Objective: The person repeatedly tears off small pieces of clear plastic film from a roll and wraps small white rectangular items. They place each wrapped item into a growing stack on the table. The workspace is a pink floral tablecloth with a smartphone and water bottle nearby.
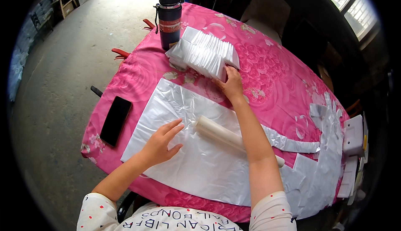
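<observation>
My right hand (230,84) reaches to the near edge of a pile of folded clear plastic bags (202,54), thumb and fingers parted around its corner. Whether it grips any of them I cannot tell. Over a large flat sheet of whitish plastic (167,105), my left hand (162,144) hovers with its fingers stretched and nothing in them. A pale tube (219,133) lies slantwise on the sheet, its middle passing under my right forearm. The far end of the tube shows past that arm.
A dark flask (169,22) stands upright behind the bags. A black phone (116,121) lies at the left of the pink flowered tablecloth (267,68). Red clamps (121,54) grip the table's left edge. More plastic sheets (326,164) and white boxes (354,137) are at the right.
</observation>
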{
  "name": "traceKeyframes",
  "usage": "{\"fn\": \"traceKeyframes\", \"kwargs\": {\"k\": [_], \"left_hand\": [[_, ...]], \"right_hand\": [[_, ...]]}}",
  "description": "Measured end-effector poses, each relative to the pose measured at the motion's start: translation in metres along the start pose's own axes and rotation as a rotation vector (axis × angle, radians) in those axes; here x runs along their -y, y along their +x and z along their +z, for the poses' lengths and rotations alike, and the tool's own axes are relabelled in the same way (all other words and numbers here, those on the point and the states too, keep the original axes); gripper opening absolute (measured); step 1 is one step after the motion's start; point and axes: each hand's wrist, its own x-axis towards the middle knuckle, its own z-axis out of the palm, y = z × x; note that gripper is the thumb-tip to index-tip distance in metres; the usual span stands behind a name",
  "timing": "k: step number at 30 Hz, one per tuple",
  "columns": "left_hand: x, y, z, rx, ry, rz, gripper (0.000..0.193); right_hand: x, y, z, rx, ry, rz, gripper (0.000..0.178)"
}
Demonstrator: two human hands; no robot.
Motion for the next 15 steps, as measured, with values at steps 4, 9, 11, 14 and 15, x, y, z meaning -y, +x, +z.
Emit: {"fn": "traceKeyframes", "kwargs": {"k": [4,9,11,14,15], "left_hand": [[-0.005,-0.005,-0.002,-0.013,0.003,-0.012,0.056],[-0.011,-0.021,0.003,-0.012,-0.019,-0.014,0.058],[-0.019,-0.03,0.007,0.018,-0.034,-0.023,0.058],[-0.031,-0.039,0.022,0.089,-0.086,-0.011,0.054],[-0.035,-0.04,0.029,0.11,-0.105,0.005,0.055]], "right_hand": [[0.0,-0.019,-0.015,-0.032,-0.003,-0.069,0.072],[0.004,-0.088,-0.079,0.161,0.224,-0.05,0.063],[0.016,-0.135,-0.122,0.281,0.226,0.04,0.059],[0.007,-0.206,-0.166,0.303,0.048,0.055,0.052],[0.001,-0.228,-0.177,0.291,-0.045,0.096,0.052]]}}
